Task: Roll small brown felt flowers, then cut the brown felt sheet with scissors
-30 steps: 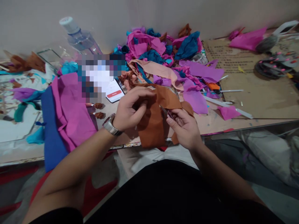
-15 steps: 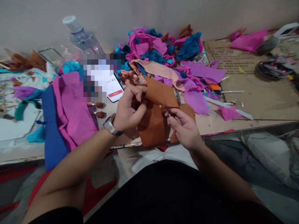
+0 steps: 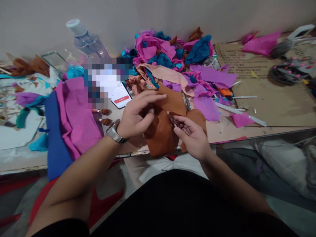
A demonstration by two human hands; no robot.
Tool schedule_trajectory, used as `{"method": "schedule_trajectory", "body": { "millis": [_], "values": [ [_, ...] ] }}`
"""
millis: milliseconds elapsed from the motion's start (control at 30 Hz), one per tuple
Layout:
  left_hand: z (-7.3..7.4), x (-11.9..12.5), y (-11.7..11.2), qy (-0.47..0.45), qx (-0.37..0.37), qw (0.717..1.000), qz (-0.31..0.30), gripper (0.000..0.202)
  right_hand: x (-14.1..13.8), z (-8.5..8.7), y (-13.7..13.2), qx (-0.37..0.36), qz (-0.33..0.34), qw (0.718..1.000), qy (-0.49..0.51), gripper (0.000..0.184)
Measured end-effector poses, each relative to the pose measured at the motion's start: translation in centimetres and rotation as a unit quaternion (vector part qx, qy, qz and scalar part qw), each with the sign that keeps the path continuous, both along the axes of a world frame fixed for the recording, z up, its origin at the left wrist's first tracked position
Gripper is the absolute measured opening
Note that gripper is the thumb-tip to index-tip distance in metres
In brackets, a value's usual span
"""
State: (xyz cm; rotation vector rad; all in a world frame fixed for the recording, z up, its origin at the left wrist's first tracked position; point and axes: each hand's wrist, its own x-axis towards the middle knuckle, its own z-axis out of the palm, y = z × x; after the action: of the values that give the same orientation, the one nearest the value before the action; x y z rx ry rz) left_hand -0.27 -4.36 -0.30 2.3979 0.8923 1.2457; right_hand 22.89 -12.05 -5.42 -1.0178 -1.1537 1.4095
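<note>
My right hand (image 3: 194, 135) pinches a small dark brown piece (image 3: 172, 119) between thumb and fingertips; it is too small to tell what it is. My left hand (image 3: 138, 115) is open, its index finger stretched out over a sheet of brown crepe paper (image 3: 172, 101) and its thumb apart. Below, a second brown paper piece (image 3: 160, 138) hangs slightly over the table's front edge. Left of that hand lie a lit phone (image 3: 120, 98) and two small brown crumpled tufts (image 3: 106, 121) on short stems.
Crumpled pink and teal paper (image 3: 160, 49) is heaped at the back. A water bottle (image 3: 90, 42) stands by the wall. Folded magenta paper (image 3: 81, 115) lies left over a blue piece (image 3: 58, 138). Cardboard (image 3: 266, 105), white sticks (image 3: 256, 120) and an orange-handled tool (image 3: 225, 92) are right.
My left index finger has straightened out to the right over the brown paper. The small piece in my right fingers has turned and shows as a broader dark brown shape.
</note>
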Motion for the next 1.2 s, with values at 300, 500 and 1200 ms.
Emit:
{"method": "schedule_trajectory", "body": {
  "millis": [300,500,1200],
  "values": [
    [2.6,-1.1,0.5,0.025,-0.063,0.993,-0.097,0.060,-0.6,0.6,-0.4,0.019,0.036,0.999,-0.024,0.043],
    [1.9,-0.9,0.5,-0.023,-0.142,0.982,-0.125,0.061,-1.1,0.8,-0.4,-0.020,0.041,0.999,0.029,0.044],
    [1.9,-1.1,0.5,-0.031,-0.076,0.994,-0.072,0.037,-1.1,0.3,-0.5,-0.002,0.029,1.000,-0.001,0.049]
  ]
}}
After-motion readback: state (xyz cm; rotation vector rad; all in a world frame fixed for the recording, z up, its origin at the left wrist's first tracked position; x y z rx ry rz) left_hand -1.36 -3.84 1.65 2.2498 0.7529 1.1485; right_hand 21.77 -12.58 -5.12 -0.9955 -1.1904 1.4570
